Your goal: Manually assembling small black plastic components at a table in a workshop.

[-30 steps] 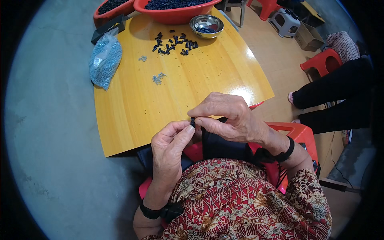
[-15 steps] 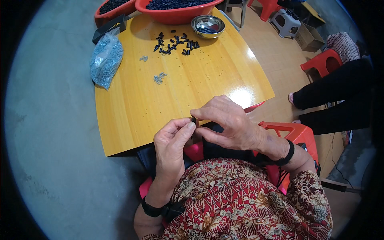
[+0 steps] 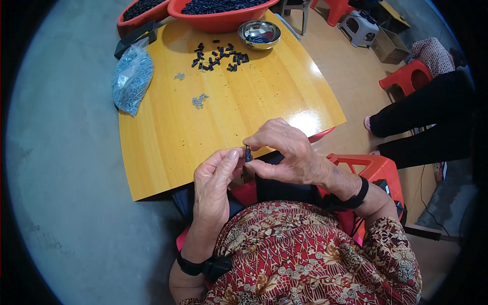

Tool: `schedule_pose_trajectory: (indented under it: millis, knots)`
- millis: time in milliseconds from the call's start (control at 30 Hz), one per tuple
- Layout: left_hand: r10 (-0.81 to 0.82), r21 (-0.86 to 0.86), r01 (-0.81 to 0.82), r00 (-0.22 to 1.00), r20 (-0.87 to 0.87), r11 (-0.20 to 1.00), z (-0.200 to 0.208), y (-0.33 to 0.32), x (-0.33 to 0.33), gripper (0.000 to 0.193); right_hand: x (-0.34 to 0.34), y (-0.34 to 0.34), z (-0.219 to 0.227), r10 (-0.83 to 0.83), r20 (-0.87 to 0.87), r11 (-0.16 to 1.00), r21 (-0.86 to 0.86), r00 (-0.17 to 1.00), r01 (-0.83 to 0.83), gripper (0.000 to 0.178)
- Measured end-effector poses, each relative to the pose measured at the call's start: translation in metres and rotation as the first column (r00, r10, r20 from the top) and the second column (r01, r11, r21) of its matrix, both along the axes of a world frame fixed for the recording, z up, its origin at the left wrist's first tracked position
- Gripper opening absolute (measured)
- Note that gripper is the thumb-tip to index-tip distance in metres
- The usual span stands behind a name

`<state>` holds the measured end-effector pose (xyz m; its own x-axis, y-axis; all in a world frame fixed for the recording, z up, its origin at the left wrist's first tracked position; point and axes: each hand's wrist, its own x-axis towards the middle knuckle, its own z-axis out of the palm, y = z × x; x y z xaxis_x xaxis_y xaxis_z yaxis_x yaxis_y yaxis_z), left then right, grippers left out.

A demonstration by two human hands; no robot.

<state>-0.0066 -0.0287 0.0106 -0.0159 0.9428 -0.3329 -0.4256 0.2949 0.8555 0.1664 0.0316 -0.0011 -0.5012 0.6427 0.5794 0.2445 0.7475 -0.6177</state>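
Observation:
A small black plastic piece [image 3: 248,154] stands upright over the near edge of the table, with an opening visible toward its upper end. My right hand [image 3: 290,152] grips it by its two ends, forefinger above and thumb below. Close against its left side is my left hand [image 3: 213,178], thumb pressed to the forefinger. Whatever those left fingers pinch is hidden. Farther up the table lie two small heaps of tiny silvery metal parts [image 3: 200,100]. Beyond them, several similar black pieces [image 3: 216,62] are scattered loosely.
The yellow wooden table [image 3: 168,147] holds a clear bag of metal parts [image 3: 133,79] at left. Behind stand a steel bowl [image 3: 260,34], a red basin [image 3: 218,21] full of black pieces and a black box [image 3: 134,40]. At right are a person's legs [image 3: 422,117] and red stools [image 3: 406,77].
My left thumb has drawn back from the black piece, so more of it shows. The right hand now spans it end to end. The view has shifted slightly.

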Motion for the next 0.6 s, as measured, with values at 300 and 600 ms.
schedule_pose_trajectory:
  millis: [300, 600]
  knots:
    - [-0.109, 0.004, 0.109, 0.994, -0.005, 0.994, -0.009, 0.001, -0.004, 0.015, 0.001, 0.002, -0.001, 0.026, 0.038, 0.994, 0.101, 0.999, -0.029, 0.032]
    - [-0.033, -0.009, 0.034, 0.999, 0.015, 0.999, -0.011, 0.001, 0.001, 0.012, 0.005, 0.009, 0.005, 0.020, 0.257, 0.973, 0.219, 0.966, -0.079, 0.033]
